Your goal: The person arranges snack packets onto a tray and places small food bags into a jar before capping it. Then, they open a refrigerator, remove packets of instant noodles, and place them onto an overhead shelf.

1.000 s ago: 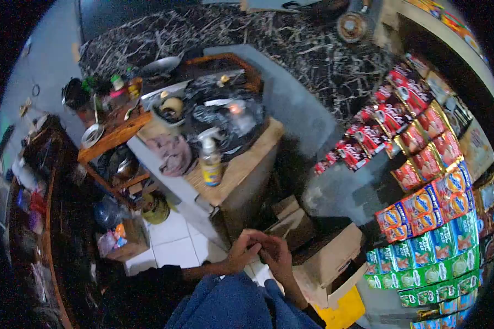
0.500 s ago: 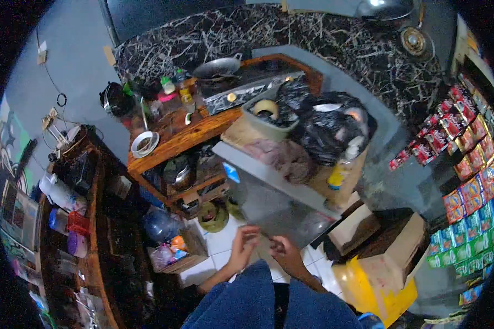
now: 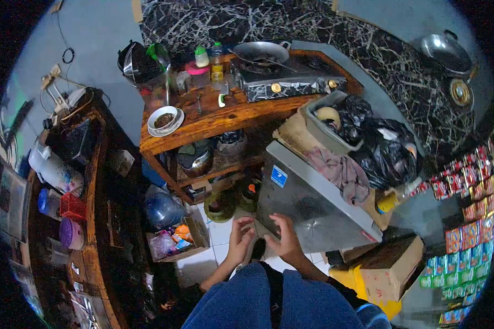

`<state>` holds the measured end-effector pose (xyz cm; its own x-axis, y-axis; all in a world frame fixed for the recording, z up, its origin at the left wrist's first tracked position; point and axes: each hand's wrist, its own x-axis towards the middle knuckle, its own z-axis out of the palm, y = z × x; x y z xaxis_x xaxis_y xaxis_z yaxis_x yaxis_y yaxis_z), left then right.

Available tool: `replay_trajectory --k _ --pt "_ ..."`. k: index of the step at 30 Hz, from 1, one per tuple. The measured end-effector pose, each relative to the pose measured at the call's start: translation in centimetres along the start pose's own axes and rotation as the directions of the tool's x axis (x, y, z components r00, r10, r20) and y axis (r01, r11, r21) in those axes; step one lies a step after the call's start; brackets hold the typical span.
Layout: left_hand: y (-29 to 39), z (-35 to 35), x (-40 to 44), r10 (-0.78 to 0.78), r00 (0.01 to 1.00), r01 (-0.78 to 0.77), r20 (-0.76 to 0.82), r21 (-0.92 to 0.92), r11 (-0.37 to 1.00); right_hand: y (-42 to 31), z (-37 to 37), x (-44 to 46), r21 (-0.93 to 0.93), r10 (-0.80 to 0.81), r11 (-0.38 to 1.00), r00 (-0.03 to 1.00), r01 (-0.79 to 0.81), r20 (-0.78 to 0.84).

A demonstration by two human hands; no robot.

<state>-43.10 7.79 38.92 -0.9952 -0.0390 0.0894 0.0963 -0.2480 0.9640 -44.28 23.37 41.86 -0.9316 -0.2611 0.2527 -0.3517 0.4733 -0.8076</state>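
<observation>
My left hand (image 3: 240,237) is raised in front of my body, fingers loosely curved and apart, with nothing in it. Opposite it is my right hand (image 3: 284,236), also open and holding nothing visible. A narrow gap separates the two palms, and a dark shape, perhaps my foot, shows on the floor below. Nearest to my right hand is a grey metal cabinet or fridge (image 3: 307,211) with a blue sticker. Just beyond my hands, two green gas cylinders (image 3: 220,207) stand on white tiles.
A wooden counter (image 3: 203,127) holds a two-burner stove (image 3: 293,83), a wok (image 3: 262,52) and a white bowl (image 3: 164,118). On the cabinet sit a grey basin (image 3: 329,134) and black plastic bags (image 3: 387,151). Cardboard boxes (image 3: 389,271) lie right; hanging sachets (image 3: 461,238) line the far right.
The view has shifted left, showing more of the counter and stove. My hands have turned palm toward palm, with the right hand's fingers opening out and rising slightly.
</observation>
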Motion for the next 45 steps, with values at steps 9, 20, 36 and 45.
replay_trajectory --k 9,20,36,45 --pt "3.0 2.6 14.6 0.206 0.9 -0.398 0.384 0.529 0.749 3.1 -2.6 12.3 -0.211 -0.149 0.974 0.935 0.082 -0.321" --pt "-1.0 5.0 22.5 0.025 0.756 -0.648 0.654 0.743 0.168 5.6 -0.6 16.8 -0.406 0.063 0.87 0.879 -0.281 -0.473" --pt "0.7 2.8 28.0 0.143 0.342 -0.843 0.929 0.236 0.483 3.7 2.7 19.7 -0.383 0.089 0.575 0.52 -0.723 -0.849" --pt "4.1 -1.4 22.7 -0.095 0.02 -0.752 0.995 0.078 0.655 -3.1 7.0 12.8 -0.352 0.216 0.568 0.547 -0.744 -0.809"
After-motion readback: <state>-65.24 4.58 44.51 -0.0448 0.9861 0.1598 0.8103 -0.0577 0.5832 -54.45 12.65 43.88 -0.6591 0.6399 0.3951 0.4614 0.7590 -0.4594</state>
